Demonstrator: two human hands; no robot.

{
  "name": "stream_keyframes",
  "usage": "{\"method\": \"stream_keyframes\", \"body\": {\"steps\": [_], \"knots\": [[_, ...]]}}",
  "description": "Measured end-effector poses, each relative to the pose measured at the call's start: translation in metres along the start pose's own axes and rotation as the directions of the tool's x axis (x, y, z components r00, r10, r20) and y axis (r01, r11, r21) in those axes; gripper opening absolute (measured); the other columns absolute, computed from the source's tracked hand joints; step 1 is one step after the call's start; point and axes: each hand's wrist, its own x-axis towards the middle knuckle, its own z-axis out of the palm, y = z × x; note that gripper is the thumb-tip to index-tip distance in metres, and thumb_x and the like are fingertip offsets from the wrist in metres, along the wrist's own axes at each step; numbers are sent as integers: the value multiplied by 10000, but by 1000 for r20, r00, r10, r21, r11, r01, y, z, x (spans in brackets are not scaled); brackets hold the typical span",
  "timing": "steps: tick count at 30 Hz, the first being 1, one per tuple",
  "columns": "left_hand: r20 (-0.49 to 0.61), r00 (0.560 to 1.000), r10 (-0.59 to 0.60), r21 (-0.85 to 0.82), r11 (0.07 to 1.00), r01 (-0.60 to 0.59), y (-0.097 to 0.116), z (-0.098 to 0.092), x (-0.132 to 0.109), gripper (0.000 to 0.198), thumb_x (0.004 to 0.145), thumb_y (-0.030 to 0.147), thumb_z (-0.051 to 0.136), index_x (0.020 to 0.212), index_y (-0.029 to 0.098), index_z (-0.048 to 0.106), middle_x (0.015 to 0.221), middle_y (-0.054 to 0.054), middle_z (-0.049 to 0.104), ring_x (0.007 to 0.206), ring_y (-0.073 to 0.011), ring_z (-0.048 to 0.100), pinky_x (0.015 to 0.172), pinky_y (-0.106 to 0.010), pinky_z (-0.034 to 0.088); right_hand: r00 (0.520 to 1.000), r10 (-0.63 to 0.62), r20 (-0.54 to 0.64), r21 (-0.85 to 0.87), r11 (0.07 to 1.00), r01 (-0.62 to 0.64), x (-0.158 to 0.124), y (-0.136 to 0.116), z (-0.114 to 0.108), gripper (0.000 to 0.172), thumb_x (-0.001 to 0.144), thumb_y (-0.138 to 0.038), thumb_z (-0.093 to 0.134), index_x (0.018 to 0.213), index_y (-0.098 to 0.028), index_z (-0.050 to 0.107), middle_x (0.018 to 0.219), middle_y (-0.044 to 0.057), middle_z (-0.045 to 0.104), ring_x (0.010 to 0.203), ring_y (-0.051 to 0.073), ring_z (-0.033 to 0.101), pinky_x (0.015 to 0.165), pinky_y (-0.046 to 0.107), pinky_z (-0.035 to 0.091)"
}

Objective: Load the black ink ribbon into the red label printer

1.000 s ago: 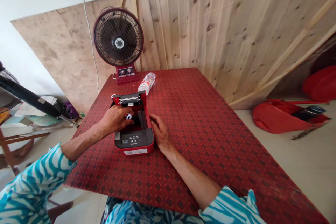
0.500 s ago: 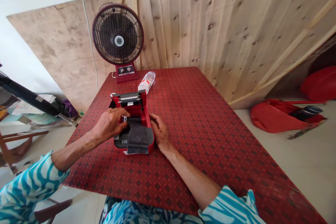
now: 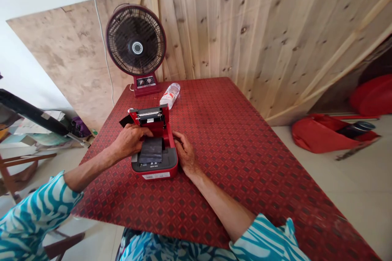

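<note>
A red and black label printer (image 3: 155, 174) stands on the table with its lid (image 3: 150, 115) raised at the back. A dark film strip (image 3: 151, 151) lies over the printer's inside and its black front cover. My left hand (image 3: 130, 139) reaches in from the left, fingers closed at the film's back edge; the fingertips are partly hidden. Behind that hand, a black flap (image 3: 126, 121) sticks out to the left. My right hand (image 3: 185, 155) is pressed against the printer's right side, its fingers curved along the wall.
A table fan (image 3: 136, 47) stands at the back left of the red patterned table (image 3: 232, 142). A clear plastic bottle (image 3: 170, 96) lies behind the printer. Wooden panels (image 3: 220, 24) rise behind the table. On the floor at right is a red bag (image 3: 312, 134) with a dark cylinder.
The film strip has slid back from over the printer's front edge, uncovering the white label there. My left hand moved slightly back. The black flap sticks out further left. My right hand stays put.
</note>
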Motion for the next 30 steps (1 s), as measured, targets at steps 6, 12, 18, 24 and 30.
{"method": "stream_keyframes", "body": {"steps": [6,12,18,24,30], "knots": [[-197,979,-49,-234,972,1,19,-17,-17,187,813,263,599,959,185,686,934,-37,740,864,-183,689,795,-285,510,1000,-18,-1,10,1000,18,1,3,0,282,847,-290,452,1068,-249,621,1064,42,661,1024,191,596,938,379,458],[-393,914,-99,-270,963,-12,33,-27,-21,128,834,304,618,841,187,669,855,-32,722,818,-174,668,786,-304,499,1000,-25,-1,-13,1000,25,1,2,-2,285,848,-300,459,1074,-249,624,1073,42,660,1026,190,593,942,375,453],[-481,871,-97,-248,968,-28,39,-32,-23,103,826,281,629,789,185,631,783,-20,694,745,-156,644,722,-292,502,1000,-7,12,-17,1000,7,0,2,-2,289,854,-308,460,1087,-251,621,1098,46,658,1043,195,586,959,394,442],[-481,871,101,-126,975,-183,57,-33,-43,56,852,235,612,803,213,631,784,-7,703,779,-154,654,785,-320,496,1000,-18,6,-6,1000,18,0,3,-2,289,847,-303,463,1084,-261,624,1079,37,662,1027,192,592,940,382,457],[-381,913,148,81,989,-126,49,-28,-49,207,844,329,633,1001,195,619,1025,-71,695,951,-207,637,872,-377,457,1000,-11,1,-19,1000,11,0,2,-2,287,845,-309,464,1075,-251,625,1085,45,663,1040,199,589,952,395,447]]}}
